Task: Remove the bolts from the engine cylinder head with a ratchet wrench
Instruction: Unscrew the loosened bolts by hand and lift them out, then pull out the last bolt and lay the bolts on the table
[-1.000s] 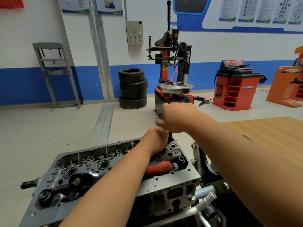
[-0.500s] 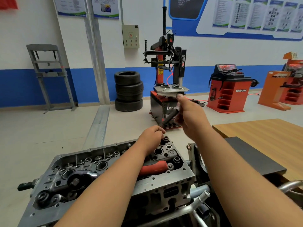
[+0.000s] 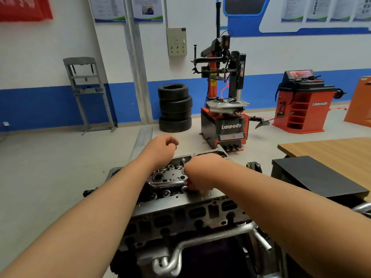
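Observation:
The grey engine cylinder head (image 3: 180,205) sits on a stand in front of me, with its top full of bores and bolt holes. A ratchet wrench (image 3: 166,183) lies across the top, chrome shaft showing. My right hand (image 3: 202,171) is down on the head and grips the wrench's red handle, which is mostly hidden under the fingers. A thin upright bolt (image 3: 183,161) stands just left of that hand. My left hand (image 3: 160,147) hovers above the far side of the head with curled fingers. A small dark thing shows at its fingertips, too small to identify.
A black pad (image 3: 313,175) lies on a wooden table (image 3: 331,149) to the right. On the floor beyond stand a tyre changer (image 3: 226,117), stacked tyres (image 3: 174,107), a red wheel balancer (image 3: 301,105) and a grey frame (image 3: 86,91). Metal pipes (image 3: 176,257) run below the head.
My right hand, which held a long bolt up in the air, has come down onto the wrench handle. My left hand has lifted off the head. The camera has shifted right.

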